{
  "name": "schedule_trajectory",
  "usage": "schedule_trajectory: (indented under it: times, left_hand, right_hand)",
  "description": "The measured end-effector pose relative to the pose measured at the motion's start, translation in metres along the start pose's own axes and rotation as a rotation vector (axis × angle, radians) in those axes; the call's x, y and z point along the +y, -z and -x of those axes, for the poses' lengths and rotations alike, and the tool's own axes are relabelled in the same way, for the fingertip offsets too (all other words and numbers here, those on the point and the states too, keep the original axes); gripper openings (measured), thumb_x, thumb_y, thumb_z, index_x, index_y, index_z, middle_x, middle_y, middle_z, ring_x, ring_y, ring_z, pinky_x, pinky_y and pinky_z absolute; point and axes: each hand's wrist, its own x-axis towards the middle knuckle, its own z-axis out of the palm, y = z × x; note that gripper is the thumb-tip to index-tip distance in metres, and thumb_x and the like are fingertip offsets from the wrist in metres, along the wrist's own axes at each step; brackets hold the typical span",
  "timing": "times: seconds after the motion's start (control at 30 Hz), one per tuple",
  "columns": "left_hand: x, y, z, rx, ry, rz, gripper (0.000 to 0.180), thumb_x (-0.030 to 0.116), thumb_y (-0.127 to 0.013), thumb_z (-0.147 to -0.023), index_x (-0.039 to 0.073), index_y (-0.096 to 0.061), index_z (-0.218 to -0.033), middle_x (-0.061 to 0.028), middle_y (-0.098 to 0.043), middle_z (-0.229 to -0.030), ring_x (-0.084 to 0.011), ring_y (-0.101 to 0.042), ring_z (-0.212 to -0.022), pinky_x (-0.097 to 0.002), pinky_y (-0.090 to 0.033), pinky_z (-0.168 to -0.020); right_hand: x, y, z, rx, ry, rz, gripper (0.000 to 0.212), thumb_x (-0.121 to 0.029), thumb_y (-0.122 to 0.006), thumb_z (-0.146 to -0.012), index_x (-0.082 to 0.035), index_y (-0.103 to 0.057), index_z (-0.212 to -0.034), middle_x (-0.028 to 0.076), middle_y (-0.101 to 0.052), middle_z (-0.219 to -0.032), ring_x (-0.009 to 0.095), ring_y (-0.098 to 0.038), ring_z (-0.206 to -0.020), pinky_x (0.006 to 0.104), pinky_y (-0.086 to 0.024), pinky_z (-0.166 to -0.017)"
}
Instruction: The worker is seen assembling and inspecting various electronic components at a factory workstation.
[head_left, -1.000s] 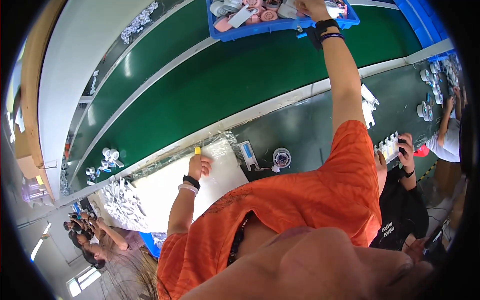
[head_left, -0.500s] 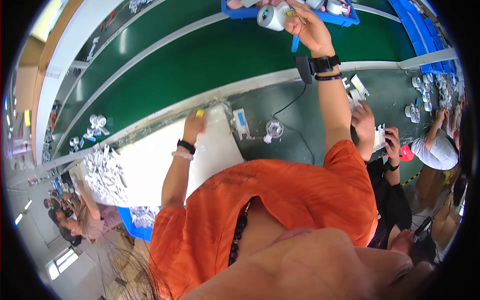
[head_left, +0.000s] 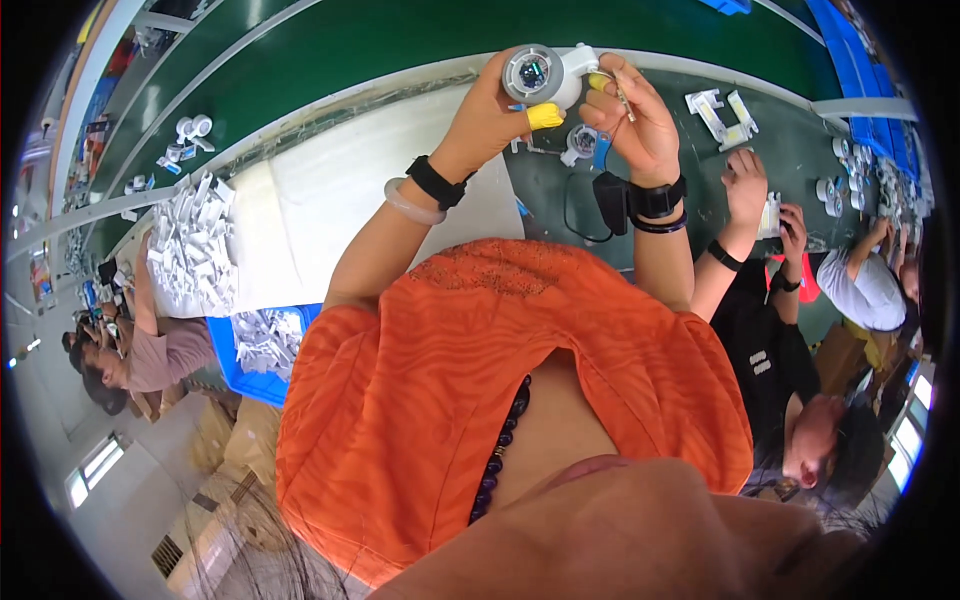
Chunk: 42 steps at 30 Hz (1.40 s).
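A white round housing with a dark, glassy lens-like face (head_left: 534,72) and a short white arm (head_left: 580,58) is held up over the near edge of the green belt. My left hand (head_left: 488,122) wraps round its left side, the thumb in a yellow finger cot. At the arm's end my right hand (head_left: 640,125) is closed, pinching a thin cable with a small connector (head_left: 628,103). A blue strip (head_left: 601,150) hangs below the right fingers. Just under the hands, a clear round part (head_left: 581,142) lies on the dark table.
White sheeting (head_left: 330,190) covers the table at left, with a heap of white plastic parts (head_left: 195,245) beside it. A blue bin (head_left: 225,350) of similar parts stands nearer. A co-worker's hand (head_left: 745,185) works at right, close to white frames (head_left: 735,120). The green belt (head_left: 400,40) runs behind.
My right hand has drawn back from the blue bin at the far side, bringing the white housing nearer. My left hand has risen from the sheeting and taken hold of the housing.
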Motion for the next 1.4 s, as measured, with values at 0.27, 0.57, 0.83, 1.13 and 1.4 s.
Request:
schedule_trajectory:
  times: [0.27, 0.57, 0.83, 1.13, 1.4]
  left_hand:
    - [0.062, 0.002, 0.098, -0.039, -0.509, -0.436, 0.081, 0.014, -0.088, -0.062, 0.003, -0.045, -0.130, -0.0081, -0.054, -0.124, -0.0193, -0.055, -0.114, -0.0335, -0.045, -0.097]
    - [0.180, 0.036, 0.241, -0.460, -0.224, -0.092, 0.044, 0.039, -0.033, -0.099, 0.009, -0.049, -0.128, -0.0324, -0.045, -0.124, -0.0379, -0.055, -0.105, -0.0415, -0.054, -0.081]
    - [0.174, 0.070, 0.247, -0.547, -0.378, -0.185, 0.043, 0.036, -0.044, -0.096, 0.011, -0.048, -0.131, -0.0259, -0.049, -0.123, -0.0375, -0.058, -0.099, -0.0418, -0.055, -0.079]
    - [0.080, 0.070, 0.201, -0.071, -0.488, -0.070, 0.090, 0.009, -0.090, -0.056, 0.002, -0.043, -0.133, -0.0101, -0.055, -0.125, -0.0197, -0.055, -0.115, -0.0333, -0.044, -0.099]
    - [0.035, 0.076, 0.156, -0.203, -0.329, -0.007, 0.081, -0.001, -0.082, -0.065, 0.005, -0.041, -0.134, -0.0075, -0.051, -0.131, -0.0184, -0.050, -0.121, -0.0335, -0.043, -0.102]
  right_hand:
    - [0.066, -0.086, 0.064, 0.097, 0.036, 0.450, 0.024, -0.008, -0.060, -0.091, -0.002, -0.055, -0.114, 0.008, -0.062, -0.086, 0.017, -0.064, -0.071, 0.0289, -0.050, -0.058]
    - [0.126, -0.203, 0.076, -0.364, 0.061, 0.823, 0.023, -0.005, -0.069, -0.086, 0.002, -0.061, -0.106, 0.009, -0.065, -0.096, 0.013, -0.063, -0.077, 0.0245, -0.051, -0.070]
    - [0.158, -0.226, 0.083, -0.313, 0.037, 0.771, 0.032, -0.006, -0.075, -0.081, -0.001, -0.061, -0.109, 0.006, -0.064, -0.101, 0.011, -0.062, -0.083, 0.0262, -0.048, -0.075]
    - [0.173, -0.172, 0.087, 0.106, 0.090, 0.963, 0.046, 0.002, -0.070, -0.081, -0.003, -0.054, -0.124, 0.004, -0.059, -0.104, 0.011, -0.060, -0.091, 0.0251, -0.048, -0.081]
    - [0.160, -0.126, 0.095, 0.332, 0.012, 0.755, 0.029, -0.013, -0.054, -0.095, 0.003, -0.058, -0.119, 0.010, -0.066, -0.101, 0.014, -0.064, -0.079, 0.0273, -0.051, -0.075]
